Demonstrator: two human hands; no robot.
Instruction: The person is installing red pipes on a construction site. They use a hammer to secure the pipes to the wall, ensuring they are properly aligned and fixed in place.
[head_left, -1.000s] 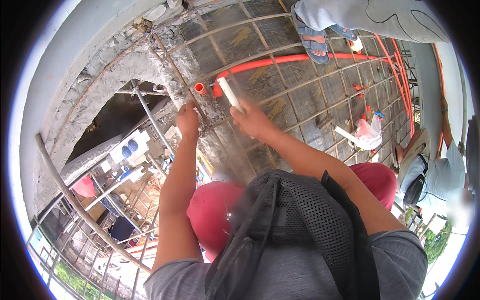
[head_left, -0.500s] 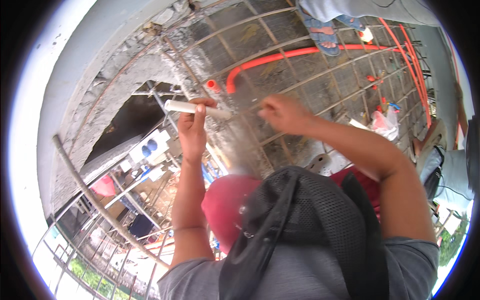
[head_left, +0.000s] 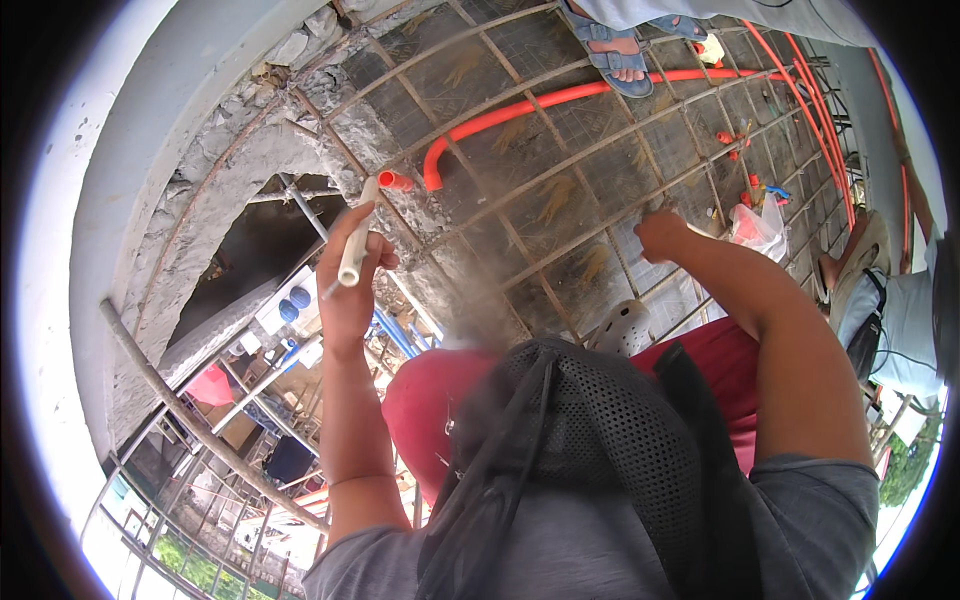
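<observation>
A short white plastic pipe (head_left: 356, 248) is held in my left hand (head_left: 345, 300), its fingers wrapped round it and one open end turned toward me. Just beyond that hand, a short orange pipe end (head_left: 396, 181) sticks up by the broken concrete edge. An orange conduit (head_left: 520, 107) with a bent end runs under the steel rebar mesh (head_left: 560, 225). My right hand (head_left: 668, 238) is low over this mesh, to the right, with its fingers curled. What those fingers hold, if anything, is hidden.
Left of me gapes a hole in the broken concrete (head_left: 255, 240), with scaffold poles (head_left: 205, 430) and a lower level below. A person's sandalled foot (head_left: 622, 62) stands on the far mesh. Orange fittings and a plastic bag (head_left: 762, 232) lie at right, near another person (head_left: 890, 310).
My left hand has turned the white pipe from lying crosswise to pointing toward me. My right hand has moved away to the right, lower over the mesh. The view has shifted slightly.
</observation>
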